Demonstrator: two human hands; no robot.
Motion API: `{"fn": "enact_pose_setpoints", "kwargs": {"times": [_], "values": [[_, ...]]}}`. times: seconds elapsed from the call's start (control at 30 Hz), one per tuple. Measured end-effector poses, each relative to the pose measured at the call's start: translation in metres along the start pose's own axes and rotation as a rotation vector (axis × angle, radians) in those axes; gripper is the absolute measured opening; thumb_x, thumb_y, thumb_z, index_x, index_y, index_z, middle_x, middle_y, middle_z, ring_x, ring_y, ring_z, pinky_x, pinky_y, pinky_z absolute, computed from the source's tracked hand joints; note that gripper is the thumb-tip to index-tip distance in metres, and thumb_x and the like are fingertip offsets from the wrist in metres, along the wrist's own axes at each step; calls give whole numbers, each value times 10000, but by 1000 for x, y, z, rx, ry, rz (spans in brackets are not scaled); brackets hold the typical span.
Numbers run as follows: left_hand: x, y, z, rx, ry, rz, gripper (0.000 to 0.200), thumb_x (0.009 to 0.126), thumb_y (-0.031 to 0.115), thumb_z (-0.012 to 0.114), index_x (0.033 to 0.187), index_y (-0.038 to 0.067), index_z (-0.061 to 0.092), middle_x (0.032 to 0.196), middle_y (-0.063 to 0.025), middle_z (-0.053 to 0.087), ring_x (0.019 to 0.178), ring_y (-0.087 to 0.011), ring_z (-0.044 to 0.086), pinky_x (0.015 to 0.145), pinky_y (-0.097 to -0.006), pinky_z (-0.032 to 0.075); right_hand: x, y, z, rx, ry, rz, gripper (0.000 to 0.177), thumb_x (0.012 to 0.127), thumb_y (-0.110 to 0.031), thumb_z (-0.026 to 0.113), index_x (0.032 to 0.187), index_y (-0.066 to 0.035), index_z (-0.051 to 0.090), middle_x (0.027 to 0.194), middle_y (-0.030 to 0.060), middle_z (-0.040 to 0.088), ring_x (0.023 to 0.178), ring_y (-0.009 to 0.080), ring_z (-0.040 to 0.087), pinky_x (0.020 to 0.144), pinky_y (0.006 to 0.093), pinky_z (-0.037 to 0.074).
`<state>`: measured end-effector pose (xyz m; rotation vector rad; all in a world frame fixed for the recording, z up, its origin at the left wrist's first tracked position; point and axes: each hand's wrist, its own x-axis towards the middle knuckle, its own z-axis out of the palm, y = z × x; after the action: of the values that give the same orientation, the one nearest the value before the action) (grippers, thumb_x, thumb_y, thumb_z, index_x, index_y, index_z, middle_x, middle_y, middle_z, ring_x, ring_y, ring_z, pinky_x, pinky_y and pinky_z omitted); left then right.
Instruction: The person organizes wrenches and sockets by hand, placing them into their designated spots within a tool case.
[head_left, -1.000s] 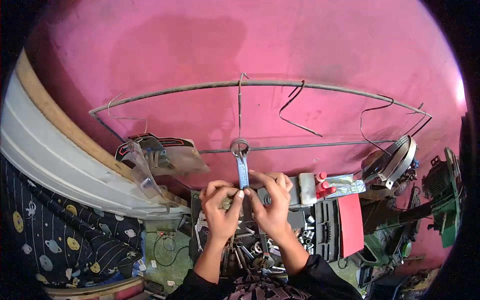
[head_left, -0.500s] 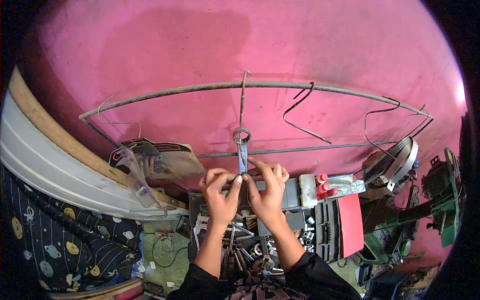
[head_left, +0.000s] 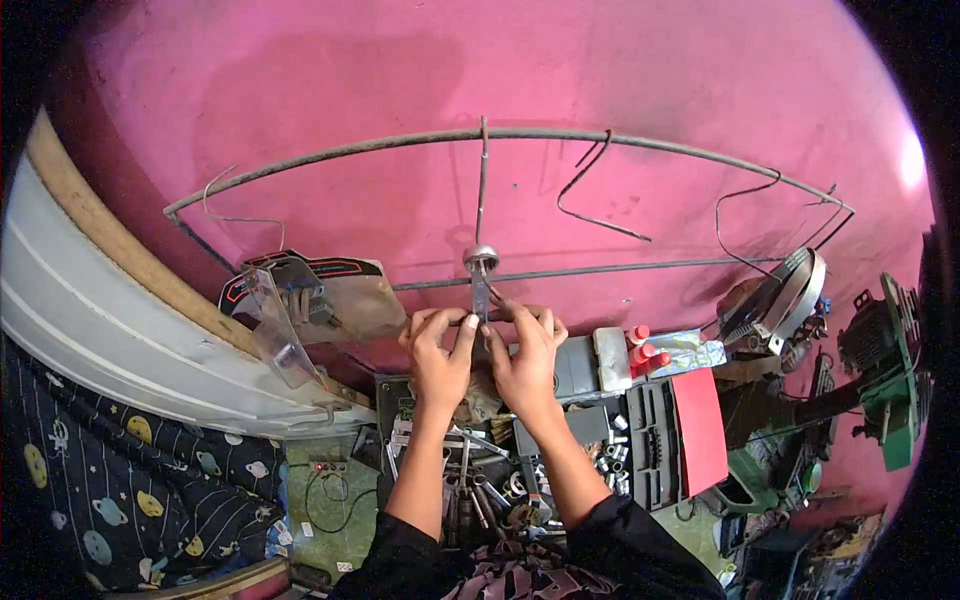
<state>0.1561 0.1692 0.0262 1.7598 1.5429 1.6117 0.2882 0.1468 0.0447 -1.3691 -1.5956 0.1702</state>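
Observation:
A metal wrench (head_left: pixel 480 285) with a ring end points upward at the centre, in front of the pink wall. The tip of a hanging metal hook (head_left: pixel 483 190) reaches down to its ring end. My left hand (head_left: pixel 438 355) pinches the wrench's lower part from the left side. From the right, my right hand (head_left: pixel 524 355) pinches the same part, its index finger along the shank. The wrench's lower end is hidden by my fingers.
A long metal rail (head_left: pixel 380 142) carries more bent hooks. Below lie assorted tools (head_left: pixel 480 490), sockets, a black tray (head_left: pixel 654 440) and red-capped bottles (head_left: pixel 641 352). A clear plastic case (head_left: pixel 280 340) is at left, belts (head_left: pixel 800 300) and a green machine (head_left: pixel 887 400) at right.
The wrench's ring end has tilted, so its opening now looks flatter. The rail and hooks appear higher in view. Both hands keep their hold.

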Motion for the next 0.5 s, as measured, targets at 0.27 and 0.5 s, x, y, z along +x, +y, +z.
{"fn": "enact_pose_setpoints", "kwargs": {"times": [0.27, 0.5], "values": [[-44, -6, -16, -91, -62, -122, 223, 939, 159, 770, 1150, 87, 769, 1121, -94, 752, 1170, -302, 633, 1075, -447, 397, -71, 20, -24, -88, -74, 111, 436, 890, -112, 781, 1316, -97, 688, 1180, 71, 745, 1128, 291, 596, 1092, 494, 317], [-160, -55, -45, -25, -288, -316, 246, 948, 176, 769, 1165, 61, 755, 1172, -145, 744, 1156, -360, 647, 1071, -479, 421, -197, 62, -66, -264, -226, 226, 403, 886, -133, 779, 1281, -115, 703, 1148, 38, 768, 1122, 272, 617, 1084, 473, 339]]}}
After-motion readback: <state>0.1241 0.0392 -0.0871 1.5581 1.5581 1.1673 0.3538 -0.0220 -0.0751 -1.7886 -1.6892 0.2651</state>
